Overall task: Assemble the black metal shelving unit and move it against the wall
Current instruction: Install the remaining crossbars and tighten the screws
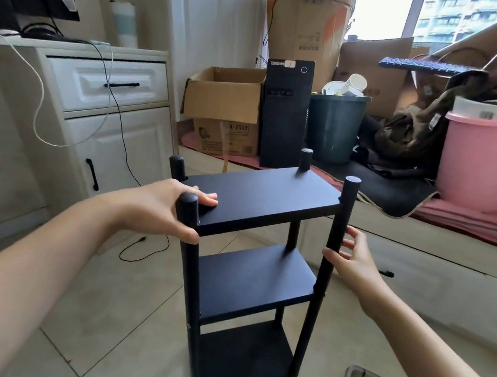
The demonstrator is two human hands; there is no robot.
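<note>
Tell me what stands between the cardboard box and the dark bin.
In the head view, a black computer tower stands between the cardboard box and the dark bin.

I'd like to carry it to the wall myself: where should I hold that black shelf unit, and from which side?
Take the shelving unit by its two near corner posts, just under the top shelf, coming from the near side. It stands upright and narrow, so high holds on both sides should steady it. The left hand already grips there; the right hand is at the other post.
</note>
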